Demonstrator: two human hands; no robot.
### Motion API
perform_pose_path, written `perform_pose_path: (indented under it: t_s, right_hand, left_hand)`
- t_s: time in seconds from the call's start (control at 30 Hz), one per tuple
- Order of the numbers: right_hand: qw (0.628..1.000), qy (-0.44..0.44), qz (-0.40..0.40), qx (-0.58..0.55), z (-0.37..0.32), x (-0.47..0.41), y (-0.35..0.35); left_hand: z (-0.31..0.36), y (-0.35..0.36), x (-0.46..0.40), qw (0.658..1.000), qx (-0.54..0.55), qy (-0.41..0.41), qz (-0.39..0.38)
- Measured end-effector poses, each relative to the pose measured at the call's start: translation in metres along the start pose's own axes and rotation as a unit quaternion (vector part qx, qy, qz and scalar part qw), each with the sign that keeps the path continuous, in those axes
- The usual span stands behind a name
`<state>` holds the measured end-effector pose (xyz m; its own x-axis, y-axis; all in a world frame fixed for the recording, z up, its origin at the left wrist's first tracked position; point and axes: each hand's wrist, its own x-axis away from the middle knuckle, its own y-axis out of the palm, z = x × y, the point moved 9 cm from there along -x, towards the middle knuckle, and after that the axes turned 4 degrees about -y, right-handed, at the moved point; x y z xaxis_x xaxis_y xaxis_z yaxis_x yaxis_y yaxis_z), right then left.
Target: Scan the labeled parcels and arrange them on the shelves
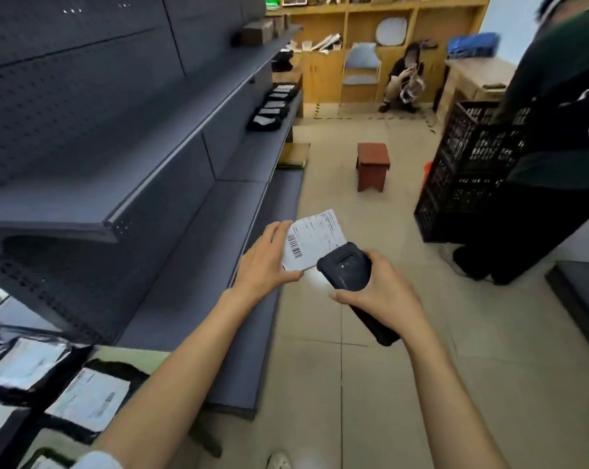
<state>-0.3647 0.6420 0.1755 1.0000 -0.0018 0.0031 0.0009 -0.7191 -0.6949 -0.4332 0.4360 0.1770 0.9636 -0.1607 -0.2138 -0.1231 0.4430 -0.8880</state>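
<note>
Both forearms reached forward over the floor; the left hand (264,257) pinched a labeled parcel (315,240) by its edge, barcode up, while the right hand (376,291) wrapped its fingers round the scanner (348,269) just over it. Scanning looked underway; shelving on the grey shelves (171,184) should follow.

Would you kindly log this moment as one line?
step: scanning | left hand: holds labeled parcel | right hand: grips scanner over label | shelved parcels: row on middle shelf
</note>
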Motion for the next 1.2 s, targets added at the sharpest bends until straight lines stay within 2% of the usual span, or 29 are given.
perform_pose_path:
  t_s: [0.33,0.7,0.93,1.2]
  right_hand:
    - [0.997,0.024,0.056,0.055,0.044,-0.218,-0.038]
    - [0.994,0.067,0.06,0.065,0.093,-0.48,-0.073]
    - [0.998,0.028,0.027,0.057,0.12,-0.678,-0.094]
    - [0.995,-0.061,-0.001,0.075,0.096,-0.916,-0.142]
  left_hand:
    - [-0.019,0.055,-0.244,0.999,0.03,0.023,-0.033]
    - [-0.032,0.119,-0.517,0.998,0.012,0.023,-0.061]
    - [-0.05,0.159,-0.692,0.999,-0.004,-0.018,-0.029]
    - [-0.062,0.133,-0.9,0.997,-0.015,-0.067,0.038]
